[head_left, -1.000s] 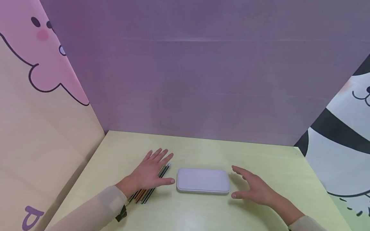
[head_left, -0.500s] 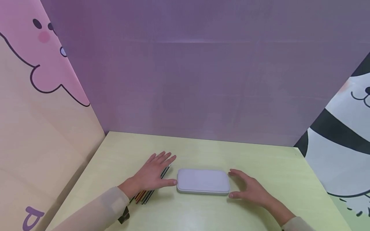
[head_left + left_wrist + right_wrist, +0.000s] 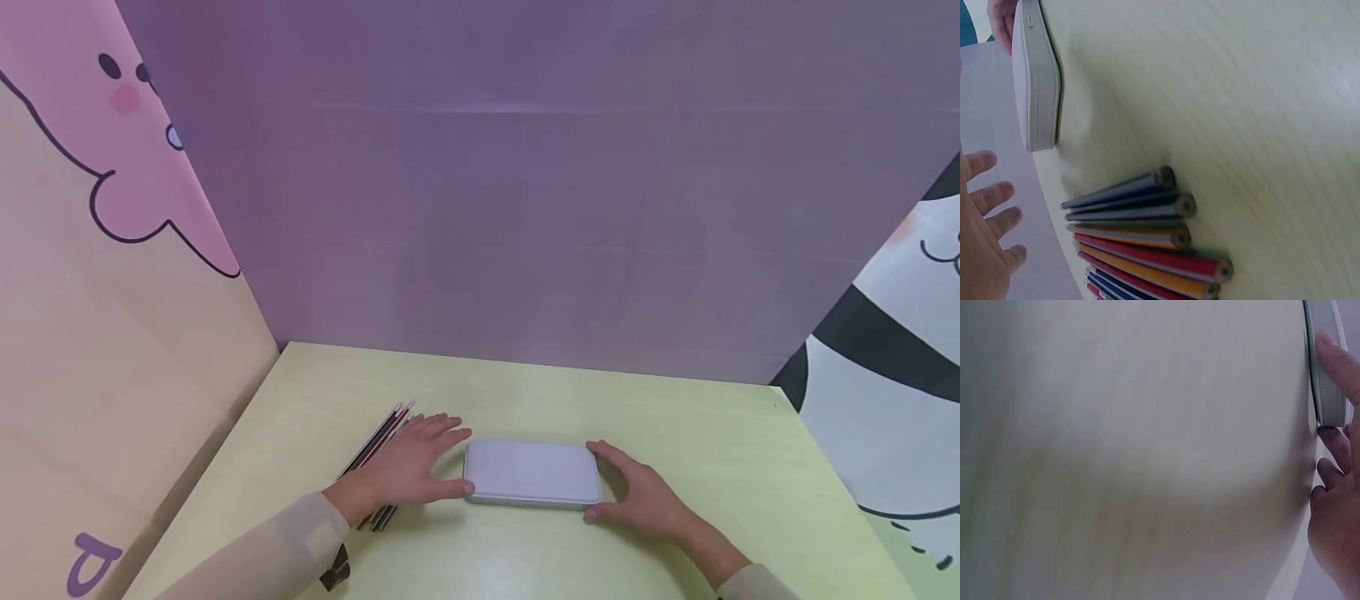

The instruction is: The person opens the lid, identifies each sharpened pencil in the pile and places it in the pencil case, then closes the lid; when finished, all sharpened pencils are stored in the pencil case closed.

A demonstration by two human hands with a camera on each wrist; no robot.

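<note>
A flat pale lilac pencil case [image 3: 532, 472] with rounded corners lies on the table in the head view. My right hand [image 3: 647, 498] spans its right end, thumb on the front side and index finger at the back corner. In the right wrist view the thumb [image 3: 1338, 362] lies along the case's side [image 3: 1327, 375], the other fingers bent at its end. My left hand [image 3: 408, 462] is spread at the left end, its thumb tip right at the front left corner. Beneath that hand lies a bundle of pencils [image 3: 1147, 259] in red, yellow, blue and black, partly hidden in the head view.
The pale yellow table [image 3: 675, 417] meets a purple wall panel [image 3: 525, 208] at the back. Cartoon-printed panels stand at the left [image 3: 135, 333] and right [image 3: 892, 417]. Below the left sleeve hangs a small dark object [image 3: 335, 569].
My right hand has moved left to the case's right end. My left hand has shifted right and nearer, bringing its thumb to the case's corner and uncovering more pencil ends.
</note>
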